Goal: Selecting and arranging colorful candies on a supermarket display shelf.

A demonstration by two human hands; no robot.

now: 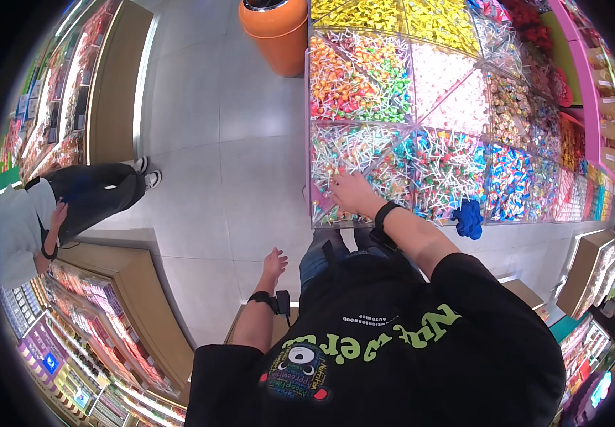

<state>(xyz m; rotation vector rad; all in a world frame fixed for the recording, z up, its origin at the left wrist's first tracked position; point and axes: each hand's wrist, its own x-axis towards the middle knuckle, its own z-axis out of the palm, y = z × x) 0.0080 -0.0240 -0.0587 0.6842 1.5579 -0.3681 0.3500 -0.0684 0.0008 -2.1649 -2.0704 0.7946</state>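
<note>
My right hand (354,193) reaches over the near left compartment of a clear divided candy bin (413,160). Its fingers are bent down among wrapped lollipops (351,144) with white sticks. Whether they grip one cannot be told. My left hand (275,265) hangs beside my body over the floor, empty, with its fingers loosely apart. To the right of my right hand, more lollipops (443,173) fill the adjoining compartment. A bunched blue item (468,219), perhaps cloth, hangs over the bin's near edge.
Pink-white sweets (449,88) and yellow-wrapped candies (441,24) lie farther back. An orange bin (276,37) stands left of the display. Another person (93,197) stands at left between shelving units (120,288). Grey tiles (190,133) cover the aisle.
</note>
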